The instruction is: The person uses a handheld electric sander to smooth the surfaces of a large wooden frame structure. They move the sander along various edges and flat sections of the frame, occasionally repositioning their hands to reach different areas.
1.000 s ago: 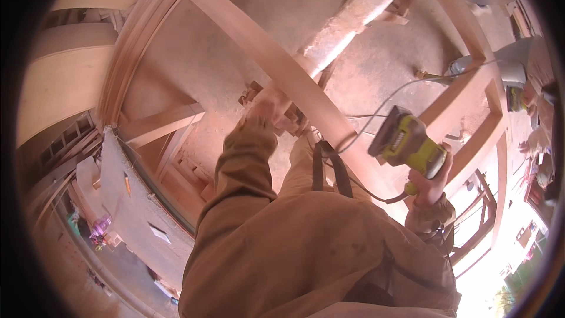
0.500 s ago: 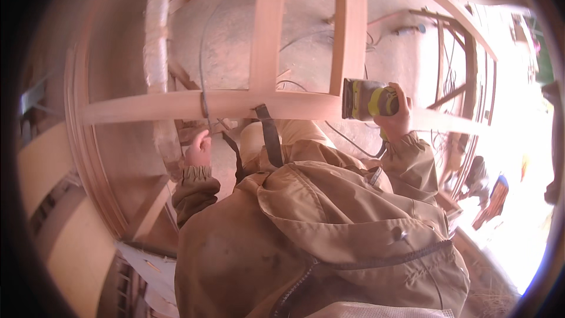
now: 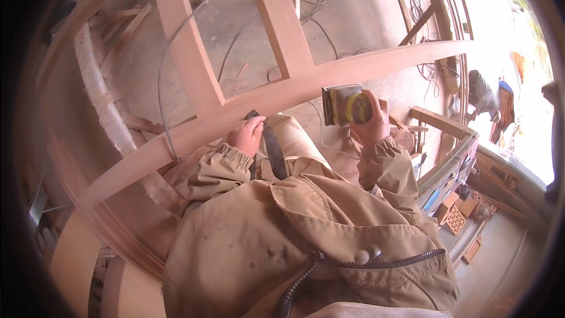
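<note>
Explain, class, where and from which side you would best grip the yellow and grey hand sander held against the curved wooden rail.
Probably the rounded yellow top of the yellow and grey hand sander, reached from the side away from the curved wooden rail. Its flat pad faces the wood, leaving the housing free; the right hand wraps it there.

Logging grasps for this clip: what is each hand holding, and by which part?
The right hand grips a yellow-and-grey power sander around its body. The left hand holds nothing; it rests against the wooden frame rail.
</note>
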`<action>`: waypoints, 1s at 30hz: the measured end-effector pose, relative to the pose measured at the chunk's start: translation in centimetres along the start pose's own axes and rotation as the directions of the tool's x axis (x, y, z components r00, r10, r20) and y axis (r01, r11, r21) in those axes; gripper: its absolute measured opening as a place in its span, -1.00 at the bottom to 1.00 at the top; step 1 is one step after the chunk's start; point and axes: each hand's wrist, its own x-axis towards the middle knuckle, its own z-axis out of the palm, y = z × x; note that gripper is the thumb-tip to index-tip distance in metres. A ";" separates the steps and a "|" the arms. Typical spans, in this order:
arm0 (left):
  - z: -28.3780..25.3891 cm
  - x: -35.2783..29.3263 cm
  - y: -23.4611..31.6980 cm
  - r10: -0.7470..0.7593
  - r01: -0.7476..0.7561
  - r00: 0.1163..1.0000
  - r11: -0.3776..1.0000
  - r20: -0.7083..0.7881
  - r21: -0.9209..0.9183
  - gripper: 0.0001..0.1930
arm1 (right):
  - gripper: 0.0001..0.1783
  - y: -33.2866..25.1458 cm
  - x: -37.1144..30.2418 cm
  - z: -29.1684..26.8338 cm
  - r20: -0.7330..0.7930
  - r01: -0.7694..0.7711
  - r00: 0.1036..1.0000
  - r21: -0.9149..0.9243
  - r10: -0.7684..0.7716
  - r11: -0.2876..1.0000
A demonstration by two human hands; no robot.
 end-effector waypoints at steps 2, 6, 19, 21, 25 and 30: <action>0.8 0.9 1.2 0.087 -0.088 0.994 0.996 0.064 0.025 -0.79 | -0.13 0.6 1.4 0.1 -0.028 -0.006 1.000 -0.002 0.006 1.000; 2.6 3.6 3.1 0.115 -0.114 0.993 0.993 0.026 -0.028 -0.79 | -0.13 0.2 6.4 -0.6 0.015 -0.050 0.999 0.025 0.050 0.998; 8.0 12.9 0.9 -0.240 0.594 0.722 0.697 -0.649 0.402 -0.68 | -0.17 5.1 18.9 -3.0 0.347 0.064 0.938 -0.125 -0.017 0.990; 7.9 12.7 0.7 -0.222 0.584 0.733 0.691 -0.643 0.426 -0.68 | -0.15 10.1 22.3 -5.1 0.341 0.004 0.938 -0.189 0.062 0.982; 8.1 13.0 1.6 -0.251 0.587 0.730 0.706 -0.635 0.396 -0.66 | -0.06 22.1 30.1 -8.8 0.247 -0.185 0.931 -0.319 0.270 0.930; 8.0 12.6 1.2 -0.313 0.621 0.720 0.689 -0.619 0.374 -0.65 | -0.01 26.5 33.6 -11.0 0.230 -0.291 0.901 -0.306 0.367 0.906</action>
